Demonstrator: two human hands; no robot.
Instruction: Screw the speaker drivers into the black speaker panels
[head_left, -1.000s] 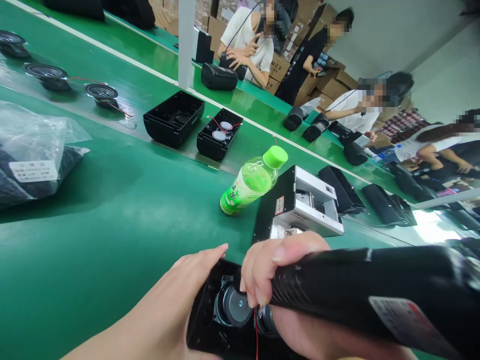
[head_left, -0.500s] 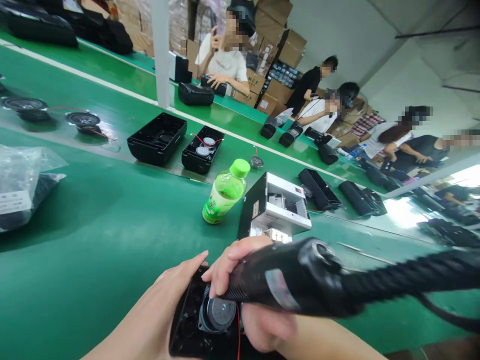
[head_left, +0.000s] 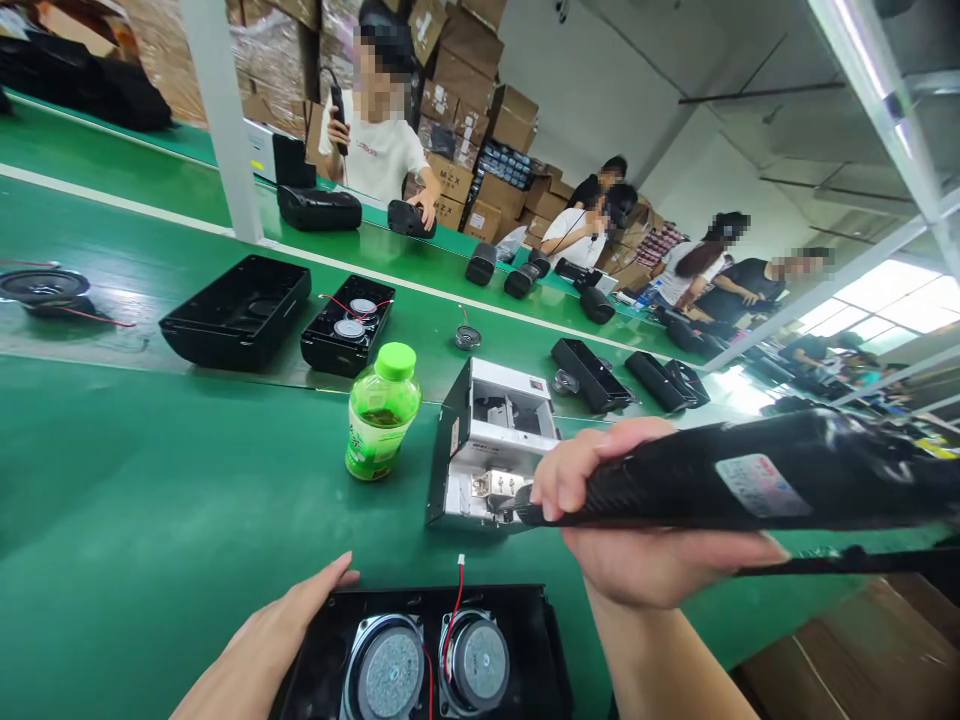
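Note:
A black speaker housing (head_left: 525, 640) lies at the bottom centre, with two round speaker drivers (head_left: 390, 672) set in it and a red wire ending in a white plug. Along the housing's left side rests my left hand (head_left: 304, 610), its thumb and a finger at the top left corner; it grips that edge. My right hand (head_left: 622, 520) is wrapped round a black power screwdriver (head_left: 675, 475), raised above and right of the housing. The driver's tip is at the front of a white and black screw feeder box (head_left: 495, 440).
A green-capped bottle (head_left: 382, 410) stands left of the feeder. Behind it, an open black housing (head_left: 240, 310), a smaller housing with drivers (head_left: 349, 322) and a loose driver (head_left: 467, 337) lie along the line. Several people work across the table.
My right hand has lifted the screwdriver off the housing and brought its tip to the feeder. The housing now shows both drivers. The view has shifted to the right.

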